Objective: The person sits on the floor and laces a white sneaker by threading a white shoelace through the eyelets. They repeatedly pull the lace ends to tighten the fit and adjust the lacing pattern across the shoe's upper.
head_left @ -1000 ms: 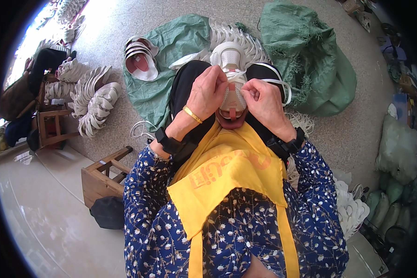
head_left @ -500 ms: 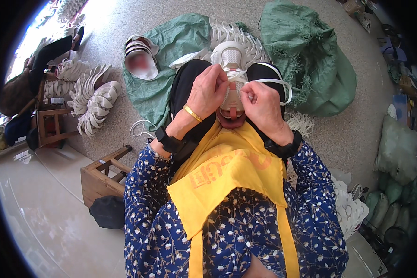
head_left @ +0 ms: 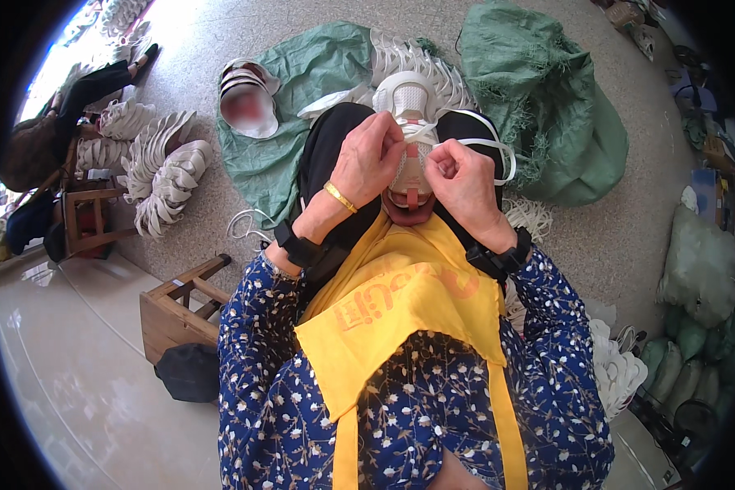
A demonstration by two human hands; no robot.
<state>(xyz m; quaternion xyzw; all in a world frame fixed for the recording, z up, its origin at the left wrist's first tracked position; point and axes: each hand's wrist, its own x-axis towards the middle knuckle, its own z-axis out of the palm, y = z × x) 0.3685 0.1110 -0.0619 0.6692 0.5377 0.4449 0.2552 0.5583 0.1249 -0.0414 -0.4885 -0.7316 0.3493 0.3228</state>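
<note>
Between my knees sits a cream-white sneaker (head_left: 411, 170) with pinkish strips on its tongue and a dark pink lining, its toe pointing away from me. A flat white shoelace (head_left: 510, 155) crosses its front eyelets and loops out over my right knee. My left hand (head_left: 369, 159) is closed in a pinch at the sneaker's left side, on a lace strand near the crossing. Opposite it, my right hand (head_left: 465, 186) pinches with curled fingers on the lace at the right eyelet edge; the fingertips partly hide the strand.
Green woven sacks (head_left: 539, 106) lie ahead, with stacked white shoe uppers (head_left: 416, 61) between them. An upper (head_left: 249, 102) rests on the left sack. A wooden stool (head_left: 180, 314) stands at my left. More stacked uppers (head_left: 171, 175) and a seated person's leg (head_left: 98, 86) are farther left.
My right fingers have shifted slightly at the eyelet edge and curled a little more. My left hand stays nearly in place. The person at far left has moved a foot slightly.
</note>
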